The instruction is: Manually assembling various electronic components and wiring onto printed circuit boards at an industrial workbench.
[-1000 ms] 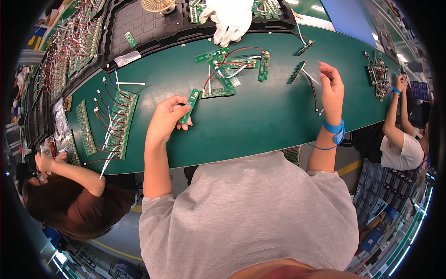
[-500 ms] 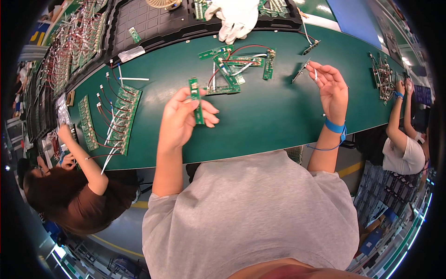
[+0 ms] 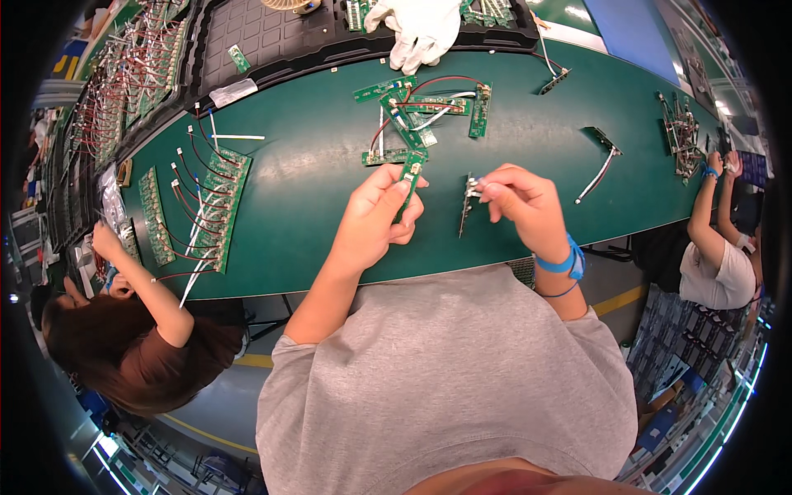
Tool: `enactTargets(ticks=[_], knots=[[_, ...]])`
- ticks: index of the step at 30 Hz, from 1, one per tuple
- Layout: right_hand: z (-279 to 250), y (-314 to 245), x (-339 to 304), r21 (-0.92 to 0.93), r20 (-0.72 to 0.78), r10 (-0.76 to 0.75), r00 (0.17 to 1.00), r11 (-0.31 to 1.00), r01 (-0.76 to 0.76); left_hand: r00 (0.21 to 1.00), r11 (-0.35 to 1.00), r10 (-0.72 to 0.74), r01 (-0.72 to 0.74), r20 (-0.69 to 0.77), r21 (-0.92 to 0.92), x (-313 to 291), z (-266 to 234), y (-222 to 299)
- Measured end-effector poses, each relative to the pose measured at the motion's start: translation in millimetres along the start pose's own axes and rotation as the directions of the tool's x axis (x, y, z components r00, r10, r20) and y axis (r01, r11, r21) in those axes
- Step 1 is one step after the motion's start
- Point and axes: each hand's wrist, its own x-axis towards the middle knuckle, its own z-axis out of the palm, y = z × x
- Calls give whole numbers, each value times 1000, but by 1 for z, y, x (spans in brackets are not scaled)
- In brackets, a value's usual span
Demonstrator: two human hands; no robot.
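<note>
Left hand [image 3: 375, 219] lifted off the long dark-green bench mat [image 3: 313, 157], thumb and fingertips pinching a narrow green strip-shaped circuit board [image 3: 409, 183] by its lower half; the board stands nearly upright, its upper end with a small white connector left free, probably so that end stays open for mating. Right hand [image 3: 524, 206] held close beside it at about the same height, thumb and forefinger pressed together on a small pale connector at the end of a thin dark strip with wire [image 3: 466, 206] that hangs down below the pinch; other fingers curled in. The two parts are near each other but apart, ends turned inward toward one another, which reads as lining up for a join. A blue strap [image 3: 565, 264] circles the right wrist, likely a grounding band given the bare electronics. Just beyond the hands, a loose heap of similar green boards with red and white leads [image 3: 417, 115] lies on the mat within easy reach. To the left, a neat row of finished-looking green boards with trailing leads [image 3: 216, 206], laid side by side, seemingly sorted. A single dark strip with pale wire [image 3: 602, 161] lies alone to the right. Across the bench, a white-gloved hand [image 3: 421, 29] of another person rests on a black moulded tray [image 3: 272, 41]. Co-workers sit at both bench ends.
</note>
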Motion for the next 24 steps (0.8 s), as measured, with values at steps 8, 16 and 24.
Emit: enactTargets(ticks=[8,16,24], knots=[[23,4,3,145,85,105,991,983,-116,998,998,10,-14,67,55,0,0,-8],[33,13,6,290,60,15,998,956,-32,953,956,249,-215,-170,199,10,7,-12],[34,17,8,231,67,-30,997,973,13,970,980,120,-82,-213,180,8,0,-5]])
